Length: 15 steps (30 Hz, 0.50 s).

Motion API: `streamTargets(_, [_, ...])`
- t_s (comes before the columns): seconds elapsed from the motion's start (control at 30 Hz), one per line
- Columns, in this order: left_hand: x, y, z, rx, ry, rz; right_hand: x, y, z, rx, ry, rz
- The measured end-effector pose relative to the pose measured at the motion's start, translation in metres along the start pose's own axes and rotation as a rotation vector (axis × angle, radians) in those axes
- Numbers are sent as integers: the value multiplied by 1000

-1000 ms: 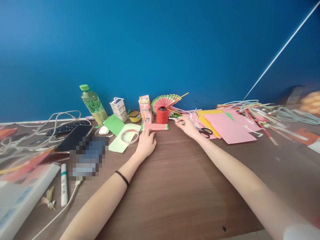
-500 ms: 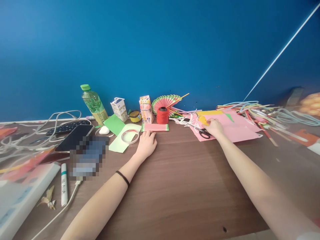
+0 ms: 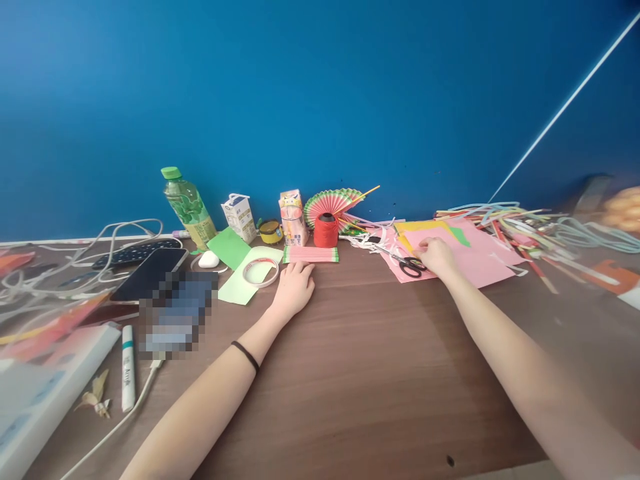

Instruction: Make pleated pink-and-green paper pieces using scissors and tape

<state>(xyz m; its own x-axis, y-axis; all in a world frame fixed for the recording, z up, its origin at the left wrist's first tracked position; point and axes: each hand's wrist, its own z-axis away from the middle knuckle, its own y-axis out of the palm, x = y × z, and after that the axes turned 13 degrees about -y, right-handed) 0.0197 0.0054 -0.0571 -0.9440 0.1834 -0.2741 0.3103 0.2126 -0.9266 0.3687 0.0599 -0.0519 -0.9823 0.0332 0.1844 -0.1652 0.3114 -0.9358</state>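
Observation:
My left hand rests palm down on the table, fingers loosely extended. Its fingertips lie at the lower edge of a pleated pink paper strip with green ends. To the right, my right hand is over the pink paper, thumb and fingers closed at that paper's left side; the exact grip is partly hidden. Black-handled scissors lie just left of these fingers. Yellow paper shows under the pink sheet, and a green scrap is on top.
A red thread spool stands before a pleated paper fan. Left of my left hand are a tape roll, green paper, a bottle and phones. Coloured strips are piled at right.
My right hand has moved slightly right and a little down, away from the scissors. More of the pink sheet's left edge shows over the yellow paper. My left hand stays put.

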Motion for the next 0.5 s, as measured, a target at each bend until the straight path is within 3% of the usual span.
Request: streamTargets(0.5, [0,-2,0,-3,25,47,30,-13,0,125,-125,180])
